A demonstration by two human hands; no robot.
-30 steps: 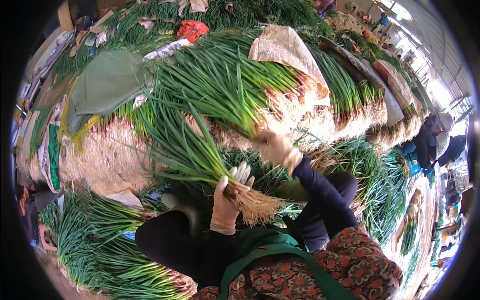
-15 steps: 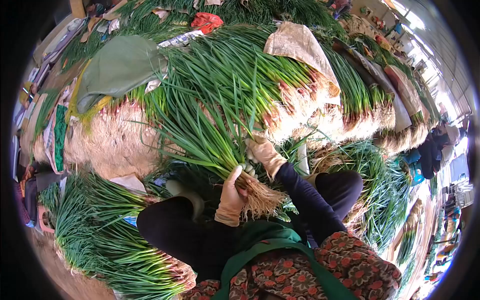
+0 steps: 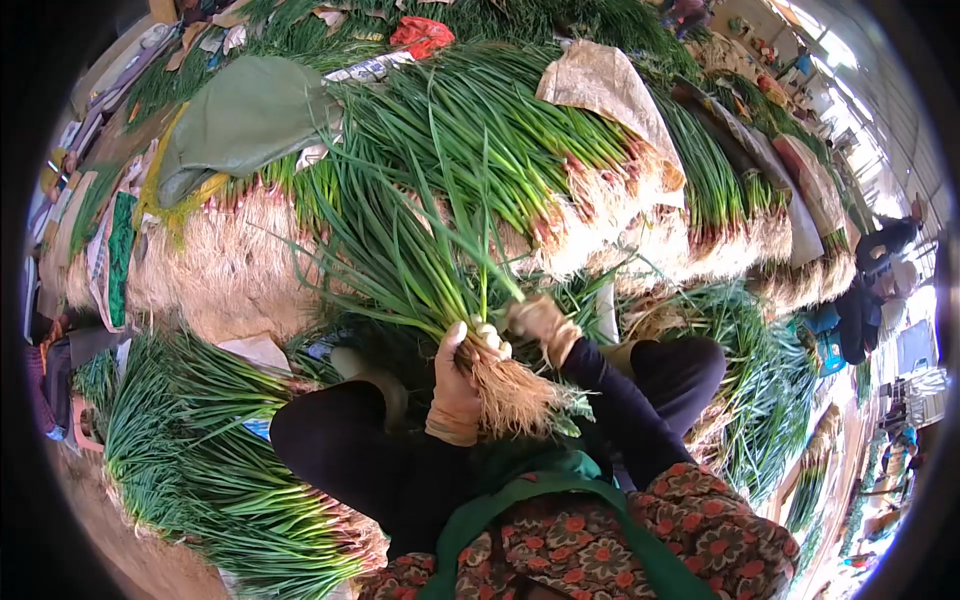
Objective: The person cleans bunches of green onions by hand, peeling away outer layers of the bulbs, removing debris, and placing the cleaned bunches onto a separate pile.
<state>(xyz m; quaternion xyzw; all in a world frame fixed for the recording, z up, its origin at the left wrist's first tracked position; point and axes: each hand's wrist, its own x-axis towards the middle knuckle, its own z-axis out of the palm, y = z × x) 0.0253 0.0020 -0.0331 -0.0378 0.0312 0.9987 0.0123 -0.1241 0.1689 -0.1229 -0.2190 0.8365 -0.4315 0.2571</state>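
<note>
My left hand (image 3: 458, 385), in a pale glove, is wrapped round a bunch of green onions (image 3: 440, 285) just above the roots. The bunch's long leaves fan up and left, while its shaggy, tan roots (image 3: 515, 393) hang toward my lap. Just right of the bunch, my right hand (image 3: 543, 325), also gloved and slightly blurred, is closed on a green onion leaf (image 3: 497, 272) that slants up to the left. The grip of its fingers is partly smeared by motion.
Ahead lies a long heap of green onions (image 3: 480, 130), partly covered by a tan sack (image 3: 605, 90) and a grey-green sheet (image 3: 245, 115). More onions (image 3: 270, 500) lie at my left, and loose leaves (image 3: 770, 400) at my right. A person in dark clothes (image 3: 855, 310) is at far right.
My right hand has moved slightly right and down, away from the bunch, drawing a leaf aside. My left hand keeps its grip, shifted slightly left.
</note>
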